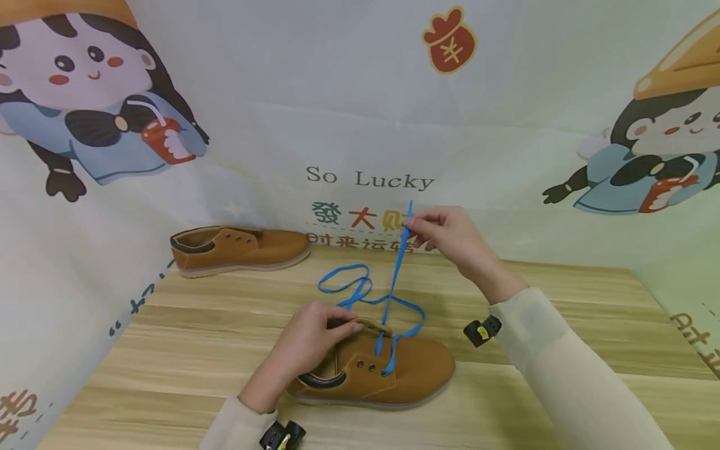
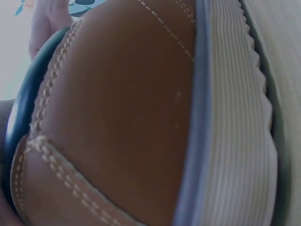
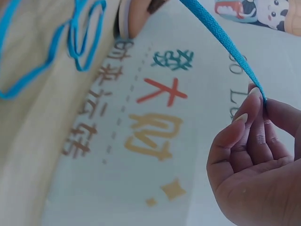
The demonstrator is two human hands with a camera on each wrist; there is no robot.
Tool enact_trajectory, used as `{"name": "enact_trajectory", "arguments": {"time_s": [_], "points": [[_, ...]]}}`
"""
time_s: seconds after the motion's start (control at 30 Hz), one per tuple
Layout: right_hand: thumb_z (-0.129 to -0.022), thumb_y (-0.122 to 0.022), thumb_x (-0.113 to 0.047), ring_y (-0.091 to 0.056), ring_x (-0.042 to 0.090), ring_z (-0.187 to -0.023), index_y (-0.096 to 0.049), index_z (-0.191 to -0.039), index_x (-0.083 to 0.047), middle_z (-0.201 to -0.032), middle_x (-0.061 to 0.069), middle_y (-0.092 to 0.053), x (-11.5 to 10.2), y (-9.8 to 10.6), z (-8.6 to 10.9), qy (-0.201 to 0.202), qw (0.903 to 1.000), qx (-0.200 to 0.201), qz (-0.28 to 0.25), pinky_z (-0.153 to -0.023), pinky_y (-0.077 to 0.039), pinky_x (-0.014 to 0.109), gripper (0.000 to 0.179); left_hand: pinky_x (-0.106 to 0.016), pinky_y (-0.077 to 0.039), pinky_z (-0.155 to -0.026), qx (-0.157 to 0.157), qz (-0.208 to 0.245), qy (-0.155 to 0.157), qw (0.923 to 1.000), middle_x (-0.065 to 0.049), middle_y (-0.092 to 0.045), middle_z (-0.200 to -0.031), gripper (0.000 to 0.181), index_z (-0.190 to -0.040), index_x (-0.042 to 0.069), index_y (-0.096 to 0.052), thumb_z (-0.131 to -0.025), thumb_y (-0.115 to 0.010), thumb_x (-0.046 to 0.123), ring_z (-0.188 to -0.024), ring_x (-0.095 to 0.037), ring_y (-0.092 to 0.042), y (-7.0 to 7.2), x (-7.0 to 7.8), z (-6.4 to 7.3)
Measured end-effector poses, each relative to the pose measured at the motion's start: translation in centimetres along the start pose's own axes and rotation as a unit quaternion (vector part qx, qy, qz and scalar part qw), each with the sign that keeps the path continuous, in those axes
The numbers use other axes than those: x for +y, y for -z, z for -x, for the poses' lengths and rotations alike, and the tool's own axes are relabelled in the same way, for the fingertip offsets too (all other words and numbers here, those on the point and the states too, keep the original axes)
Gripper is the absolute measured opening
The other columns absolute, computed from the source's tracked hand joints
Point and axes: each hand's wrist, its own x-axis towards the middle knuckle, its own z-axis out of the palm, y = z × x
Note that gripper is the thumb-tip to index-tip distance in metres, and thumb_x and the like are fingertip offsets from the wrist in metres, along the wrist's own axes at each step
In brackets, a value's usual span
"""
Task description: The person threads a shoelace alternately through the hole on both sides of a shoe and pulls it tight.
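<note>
A brown shoe (image 1: 416, 369) lies on its sole with the toe to the right. A blue shoelace (image 1: 400, 256) runs through its front eyelets. My right hand (image 1: 450, 240) pinches the lace between thumb and fingertips, and one end is pulled up taut above the shoe. In the right wrist view the pinched lace (image 3: 221, 37) narrows at the fingertips. My left hand (image 1: 309, 337) pinches the shoe's far eyelet flap, near the ankle opening. The left wrist view is filled by the shoe's stitched brown side (image 2: 122, 103) and ribbed pale sole, which hide most of that hand.
Another brown shoe (image 1: 242, 250), with no lace visible, stands at the back left by the wall. Loose loops of the blue lace lie on the wooden table (image 1: 562, 325) behind the near shoe. A printed cloth (image 1: 337, 81) hangs around the table's back and sides.
</note>
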Motion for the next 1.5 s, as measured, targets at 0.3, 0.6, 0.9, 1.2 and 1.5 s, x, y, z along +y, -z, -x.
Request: {"name": "enact_trajectory", "arguments": {"time_s": [0.3, 0.6, 0.9, 1.2, 1.5], "points": [[-0.103, -0.060, -0.027, -0.067, 0.007, -0.078, -0.071, -0.118, 0.001, -0.087, -0.010, -0.070, -2.0, 1.8, -0.8, 0.022, 0.9986, 0.027, 0.040, -0.073, -0.054, 0.022, 0.033, -0.038, -0.058, -0.087, -0.005, -0.001, 0.001, 1.0000, 0.005, -0.079, -0.100, 0.012, -0.100, 0.019, -0.082, -0.093, -0.074, 0.025, -0.096, -0.012, -0.072, 0.1, 0.1, 0.1], [-0.102, -0.061, -0.027, -0.064, 0.008, -0.074, -0.071, -0.117, 0.003, -0.082, -0.012, -0.069, -4.6, 3.1, -1.1, 0.057, 0.9937, 0.096, 0.000, -0.069, -0.053, 0.023, 0.034, -0.039, -0.058, -0.089, -0.003, -0.007, 0.004, 1.0000, 0.006, -0.079, -0.099, 0.012, -0.098, 0.020, -0.082, -0.093, -0.074, 0.027, -0.096, -0.011, -0.071, 0.2, 0.2, 0.1], [-0.099, -0.066, -0.029, -0.056, 0.011, -0.072, -0.074, -0.111, -0.001, -0.081, -0.012, -0.066, -5.3, 2.9, 0.5, 0.099, 0.9849, 0.137, -0.038, -0.066, -0.051, 0.023, 0.031, -0.037, -0.057, -0.088, -0.005, -0.002, -0.002, 1.0000, 0.005, -0.079, -0.099, 0.011, -0.098, 0.020, -0.081, -0.092, -0.075, 0.026, -0.094, -0.010, -0.070, 0.1, 0.1, 0.0], [-0.100, -0.065, -0.021, -0.065, 0.010, -0.060, -0.067, -0.113, 0.003, -0.074, -0.004, -0.073, -2.9, -0.3, 4.6, 0.083, 0.9908, 0.010, -0.106, -0.060, -0.057, 0.026, 0.027, -0.037, -0.054, -0.088, -0.003, 0.027, -0.008, 0.9996, -0.002, -0.069, -0.112, 0.028, -0.108, 0.014, -0.069, -0.084, -0.083, 0.012, -0.101, -0.021, -0.064, 0.2, 0.1, 0.0], [-0.099, -0.063, -0.009, -0.075, 0.010, -0.081, -0.061, -0.124, 0.014, -0.102, -0.006, -0.079, 0.9, -2.9, 8.4, 0.046, 0.9871, -0.076, -0.133, -0.076, -0.063, 0.033, 0.034, -0.022, -0.043, -0.062, -0.009, -0.108, -0.086, 0.9904, 0.007, -0.057, -0.074, 0.022, -0.081, 0.017, -0.062, -0.083, -0.084, 0.018, -0.067, -0.006, -0.049, 2.0, 1.3, 0.8]]}}
